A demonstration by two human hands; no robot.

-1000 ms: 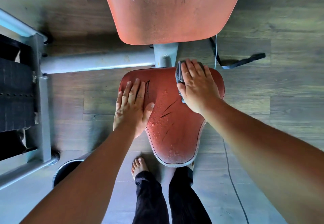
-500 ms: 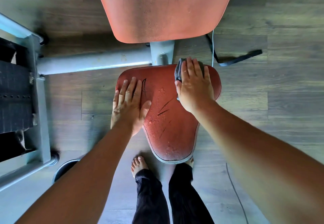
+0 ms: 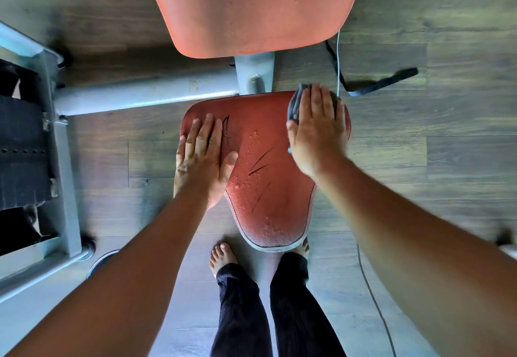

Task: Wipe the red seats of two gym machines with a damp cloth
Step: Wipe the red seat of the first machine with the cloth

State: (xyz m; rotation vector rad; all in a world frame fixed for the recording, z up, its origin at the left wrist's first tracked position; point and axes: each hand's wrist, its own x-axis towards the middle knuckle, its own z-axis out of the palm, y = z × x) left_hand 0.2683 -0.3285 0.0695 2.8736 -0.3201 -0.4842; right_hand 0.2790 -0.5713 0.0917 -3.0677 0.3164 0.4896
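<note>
A red gym seat (image 3: 268, 183) lies below me, wide at the far end and narrow toward my feet, with dark scratches and water droplets on it. My left hand (image 3: 202, 161) rests flat on its left edge, fingers together and pointing away. My right hand (image 3: 317, 130) presses a dark grey cloth (image 3: 295, 105) onto the seat's far right corner; only the cloth's left edge shows past the fingers. The red backrest (image 3: 251, 7) rises beyond the seat.
A grey frame tube (image 3: 145, 96) runs left from the seat post to the machine's frame (image 3: 60, 161) and black weight stack (image 3: 22, 147). A black strap (image 3: 380, 82) and thin cables lie on the wooden floor at right. My bare feet stand under the seat's tip.
My right hand has slid the cloth rightward along the far edge of the seat to its right corner. My left hand has stayed in place.
</note>
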